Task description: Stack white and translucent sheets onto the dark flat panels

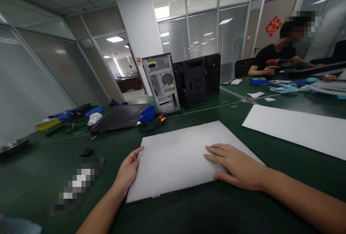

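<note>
A flat white panel (173, 162) with a thin dark edge lies before me on the green table. At its left edge is my left hand (128, 169), closed on the rim with the index finger and thumb showing; its other fingers are mostly hidden. My right hand (235, 167) rests palm down on the right part of the panel, fingers spread and holding nothing. A small pale tab shows on the panel's near edge.
Computer cases (166, 82) stand behind the panel, beside a dark flat screen (121, 117) and a coiled cable (151, 126). Another white sheet (300, 127) lies right. A black mouse (87, 152) is left. Across the table a person (275, 55) holds a red tool.
</note>
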`<state>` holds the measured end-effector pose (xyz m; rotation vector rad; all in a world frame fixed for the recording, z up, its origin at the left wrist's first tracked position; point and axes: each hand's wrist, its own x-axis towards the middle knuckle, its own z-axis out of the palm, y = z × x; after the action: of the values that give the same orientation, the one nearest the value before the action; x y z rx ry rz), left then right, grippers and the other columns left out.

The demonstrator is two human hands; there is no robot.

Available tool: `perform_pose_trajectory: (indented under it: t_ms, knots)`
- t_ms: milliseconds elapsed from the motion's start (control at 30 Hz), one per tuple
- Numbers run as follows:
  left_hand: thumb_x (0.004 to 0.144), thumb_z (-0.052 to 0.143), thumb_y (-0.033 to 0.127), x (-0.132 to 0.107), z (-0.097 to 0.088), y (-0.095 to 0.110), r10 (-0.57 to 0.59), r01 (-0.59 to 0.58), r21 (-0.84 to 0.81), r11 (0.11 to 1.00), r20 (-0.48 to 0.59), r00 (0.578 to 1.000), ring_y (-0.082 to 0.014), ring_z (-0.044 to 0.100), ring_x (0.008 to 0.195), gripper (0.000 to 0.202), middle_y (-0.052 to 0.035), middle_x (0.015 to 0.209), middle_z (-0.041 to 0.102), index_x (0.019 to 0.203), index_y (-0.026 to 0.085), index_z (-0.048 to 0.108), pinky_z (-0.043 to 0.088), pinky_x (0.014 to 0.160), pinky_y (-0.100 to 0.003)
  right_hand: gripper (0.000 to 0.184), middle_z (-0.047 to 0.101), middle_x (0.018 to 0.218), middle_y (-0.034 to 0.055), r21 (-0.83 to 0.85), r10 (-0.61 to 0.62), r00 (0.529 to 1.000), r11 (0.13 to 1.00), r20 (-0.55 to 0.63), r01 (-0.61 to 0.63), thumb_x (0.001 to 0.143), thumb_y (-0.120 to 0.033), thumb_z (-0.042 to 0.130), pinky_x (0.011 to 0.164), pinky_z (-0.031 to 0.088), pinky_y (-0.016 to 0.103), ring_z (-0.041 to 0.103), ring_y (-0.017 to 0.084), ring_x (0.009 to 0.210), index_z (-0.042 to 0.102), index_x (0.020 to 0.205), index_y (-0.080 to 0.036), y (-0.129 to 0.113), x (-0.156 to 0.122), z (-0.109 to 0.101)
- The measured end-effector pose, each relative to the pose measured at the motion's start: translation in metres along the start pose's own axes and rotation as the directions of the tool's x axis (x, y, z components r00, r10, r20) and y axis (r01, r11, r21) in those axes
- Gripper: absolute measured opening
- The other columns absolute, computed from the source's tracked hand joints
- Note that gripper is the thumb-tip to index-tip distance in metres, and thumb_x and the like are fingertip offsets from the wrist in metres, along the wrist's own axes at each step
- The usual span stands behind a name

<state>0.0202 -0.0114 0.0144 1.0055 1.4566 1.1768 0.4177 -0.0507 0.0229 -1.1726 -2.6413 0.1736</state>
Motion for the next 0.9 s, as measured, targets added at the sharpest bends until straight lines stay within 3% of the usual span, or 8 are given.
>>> perform_pose_trajectory:
  t_ms: [167,267,367,467,567,667,767,900]
  knots:
    - [0.075,0.060,0.016,0.003,-0.002,-0.003,0.006,-0.006,0.018,1.000,-0.005,1.000,-0.0116,0.059,0.053,0.063,-0.0036,0.084,0.071,0.137,0.019,0.048,0.045,0.056,-0.023,0.057,0.042,0.145,0.0033,0.054,-0.002,1.000,0.999,-0.016,0.003,0.090,-0.053,0.043,0.108,0.030,0.048,0.039,0.025,0.131,0.038,0.143,-0.033,0.014,0.001,-0.003]
    - [0.076,0.059,0.016,0.005,-0.002,-0.005,0.007,-0.006,0.013,1.000,-0.021,1.000,-0.0122,0.060,0.052,0.065,-0.0045,0.089,0.072,0.139,0.021,0.045,0.046,0.055,-0.024,0.054,0.048,0.140,0.0023,-0.034,0.132,0.984,0.990,-0.123,-0.137,0.091,-0.051,0.040,0.108,0.031,0.045,0.041,0.022,0.130,0.043,0.140,-0.030,0.048,-0.002,-0.003]
    - [0.076,0.057,0.013,0.006,-0.003,-0.008,0.020,-0.020,0.003,1.000,-0.029,0.999,-0.0126,0.061,0.053,0.066,-0.0051,0.093,0.072,0.140,0.022,0.044,0.047,0.055,-0.025,0.058,0.046,0.141,0.0034,-0.201,0.365,0.893,0.884,-0.264,-0.421,0.088,-0.055,0.041,0.110,0.029,0.044,0.038,0.024,0.131,0.044,0.139,-0.028,0.098,-0.016,-0.006]
    - [0.076,0.054,0.009,0.007,-0.004,-0.008,0.017,-0.016,0.010,1.000,-0.031,0.999,-0.0122,0.061,0.053,0.065,-0.0053,0.092,0.072,0.140,0.021,0.044,0.047,0.056,-0.024,0.077,0.041,0.141,0.0228,-0.205,0.523,0.773,0.764,-0.360,-0.612,0.084,-0.058,0.044,0.103,0.032,0.054,0.034,0.039,0.131,0.038,0.142,-0.008,0.144,-0.041,-0.011]
    - [0.077,0.055,0.010,0.006,-0.004,-0.007,0.006,-0.006,0.003,1.000,-0.030,1.000,-0.0128,0.061,0.054,0.066,-0.0051,0.090,0.072,0.141,0.020,0.043,0.047,0.057,-0.025,0.088,0.044,0.131,0.0353,-0.174,0.632,0.678,0.671,-0.375,-0.721,0.083,-0.064,0.042,0.088,0.040,0.057,0.045,0.048,0.118,0.036,0.139,0.003,0.171,-0.061,-0.014]
    - [0.076,0.059,0.013,0.003,-0.003,-0.004,0.005,-0.005,-0.011,1.000,-0.045,0.999,-0.0127,0.061,0.055,0.066,-0.0049,0.088,0.072,0.139,0.019,0.046,0.047,0.058,-0.025,0.086,0.054,0.118,0.0350,-0.160,0.686,0.636,0.625,-0.353,-0.764,0.084,-0.065,0.037,0.073,0.044,0.053,0.057,0.045,0.099,0.037,0.138,0.002,0.177,-0.067,-0.011]
    - [0.075,0.061,0.014,0.001,-0.002,-0.002,0.005,-0.005,-0.012,1.000,-0.049,0.999,-0.0126,0.061,0.056,0.064,-0.0046,0.087,0.071,0.137,0.019,0.048,0.047,0.059,-0.025,0.072,0.059,0.115,0.0287,-0.182,0.677,0.655,0.636,-0.335,-0.750,0.087,-0.060,0.035,0.068,0.045,0.049,0.060,0.041,0.094,0.046,0.134,-0.007,0.168,-0.061,-0.009]
    - [0.077,0.058,0.012,0.000,-0.002,-0.002,0.021,-0.021,-0.015,1.000,-0.039,0.999,-0.0121,0.061,0.056,0.061,-0.0056,0.091,0.071,0.137,0.017,0.048,0.047,0.059,-0.025,0.051,0.065,0.102,0.0215,-0.214,0.658,0.671,0.641,-0.341,-0.737,0.091,-0.049,0.028,0.061,0.043,0.043,0.063,0.033,0.079,0.061,0.115,-0.017,0.147,-0.049,-0.014]
